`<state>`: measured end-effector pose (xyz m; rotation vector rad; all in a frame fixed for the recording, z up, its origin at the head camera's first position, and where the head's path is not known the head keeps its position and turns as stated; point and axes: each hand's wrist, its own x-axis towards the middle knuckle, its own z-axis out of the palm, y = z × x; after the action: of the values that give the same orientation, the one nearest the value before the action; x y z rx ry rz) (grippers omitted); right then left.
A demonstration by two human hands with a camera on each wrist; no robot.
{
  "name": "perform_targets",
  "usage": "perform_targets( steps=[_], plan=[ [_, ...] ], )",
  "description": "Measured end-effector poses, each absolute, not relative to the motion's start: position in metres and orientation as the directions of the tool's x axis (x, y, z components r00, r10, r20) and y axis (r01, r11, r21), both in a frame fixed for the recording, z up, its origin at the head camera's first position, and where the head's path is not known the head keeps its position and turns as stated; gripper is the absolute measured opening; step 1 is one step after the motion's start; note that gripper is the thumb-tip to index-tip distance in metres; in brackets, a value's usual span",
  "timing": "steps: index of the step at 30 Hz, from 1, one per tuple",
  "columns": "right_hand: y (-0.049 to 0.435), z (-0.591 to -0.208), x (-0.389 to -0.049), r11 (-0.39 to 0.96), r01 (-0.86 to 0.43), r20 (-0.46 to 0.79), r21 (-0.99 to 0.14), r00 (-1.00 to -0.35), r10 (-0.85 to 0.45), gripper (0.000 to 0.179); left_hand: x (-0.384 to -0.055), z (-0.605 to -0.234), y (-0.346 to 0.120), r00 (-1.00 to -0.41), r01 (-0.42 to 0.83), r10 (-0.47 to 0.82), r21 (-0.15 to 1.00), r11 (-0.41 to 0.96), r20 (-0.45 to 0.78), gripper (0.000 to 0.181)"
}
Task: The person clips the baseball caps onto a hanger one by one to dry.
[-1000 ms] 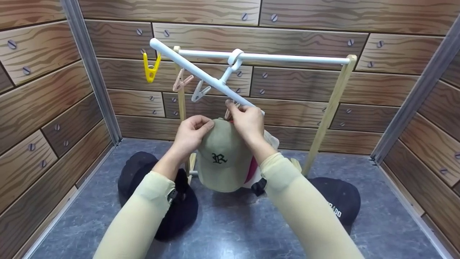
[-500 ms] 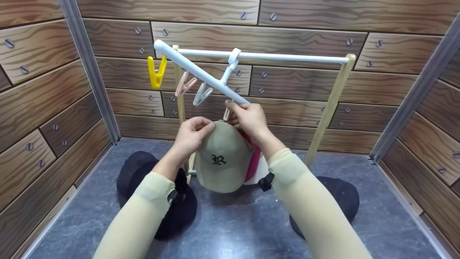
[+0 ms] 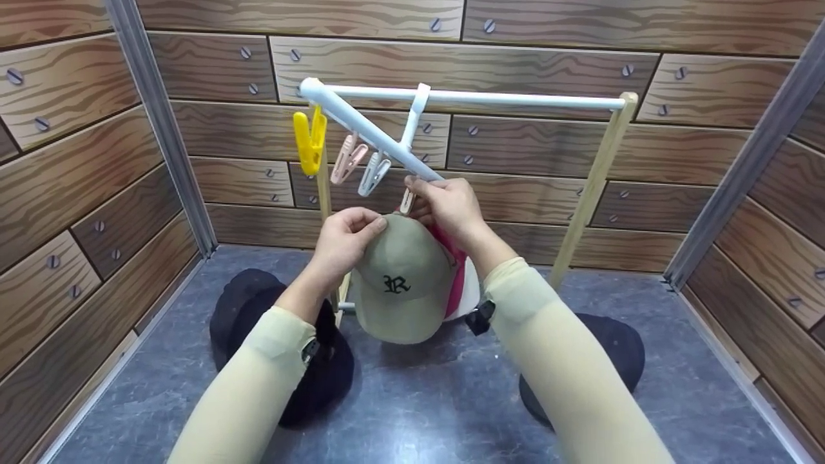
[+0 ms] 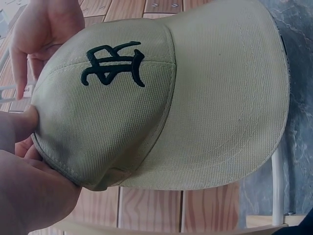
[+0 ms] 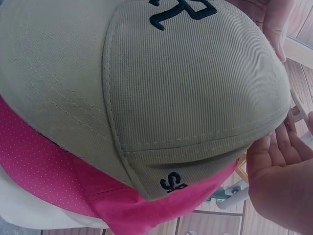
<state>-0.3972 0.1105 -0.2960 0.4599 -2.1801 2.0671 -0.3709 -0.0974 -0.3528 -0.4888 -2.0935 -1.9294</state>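
My left hand [image 3: 348,237] pinches the crown of a khaki baseball cap [image 3: 403,277] near its top. A dark green letter marks the cap's front, seen large in the left wrist view. With thumb and fingers, my right hand [image 3: 451,205] holds a pale clothespin [image 3: 407,201] under the lower end of a white hanger bar [image 3: 367,129]. The clothespin's tip is at the cap's top; whether it bites the fabric is hidden. Behind the khaki cap hang a pink cap [image 5: 54,161] and a white cap [image 3: 470,293].
The hanger hooks on a white rail [image 3: 515,99] between wooden posts [image 3: 590,200]. Yellow [image 3: 309,142], pink [image 3: 349,160] and pale blue [image 3: 374,174] clothespins hang from it. Dark caps lie on the floor at left [image 3: 322,386] and right [image 3: 609,351]. Wood-patterned walls enclose the space.
The hanger has swung, its raised left end moving right and slightly down with its clothespins. My right hand has shifted slightly right and up; my left hand stays on the khaki cap.
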Motion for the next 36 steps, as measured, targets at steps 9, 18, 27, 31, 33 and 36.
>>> perform_targets(
  steps=[9, 18, 27, 31, 33, 36],
  plan=[
    [0.115, -0.292, -0.398, 0.028, -0.291, 0.284, -0.956, -0.948, -0.142, 0.028, -0.371, -0.351, -0.091, -0.899, 0.436, 0.056, 0.899, 0.031, 0.434, 0.009],
    [0.115, -0.289, -0.397, 0.057, -0.287, 0.278, -0.956, -0.952, -0.128, 0.026, -0.367, -0.348, -0.085, -0.885, 0.466, 0.011, 0.884, 0.039, 0.465, 0.009],
    [0.115, -0.288, -0.397, 0.073, -0.299, 0.29, -0.951, -0.95, -0.118, 0.024, -0.365, -0.346, -0.079, -0.879, 0.475, -0.023, 0.878, 0.058, 0.477, 0.01],
    [0.116, -0.288, -0.396, 0.067, -0.304, 0.295, -0.95, -0.948, -0.116, 0.023, -0.364, -0.347, -0.076, -0.866, 0.495, -0.038, 0.865, 0.082, 0.499, 0.011],
    [0.115, -0.288, -0.396, 0.069, -0.301, 0.293, -0.951, -0.95, -0.112, 0.023, -0.364, -0.347, -0.074, -0.855, 0.51, -0.053, 0.854, 0.103, 0.517, 0.011],
    [0.116, -0.287, -0.395, 0.09, -0.3, 0.289, -0.95, -0.951, -0.11, 0.024, -0.362, -0.346, -0.072, -0.837, 0.529, -0.075, 0.837, 0.14, 0.542, 0.01]
  ],
)
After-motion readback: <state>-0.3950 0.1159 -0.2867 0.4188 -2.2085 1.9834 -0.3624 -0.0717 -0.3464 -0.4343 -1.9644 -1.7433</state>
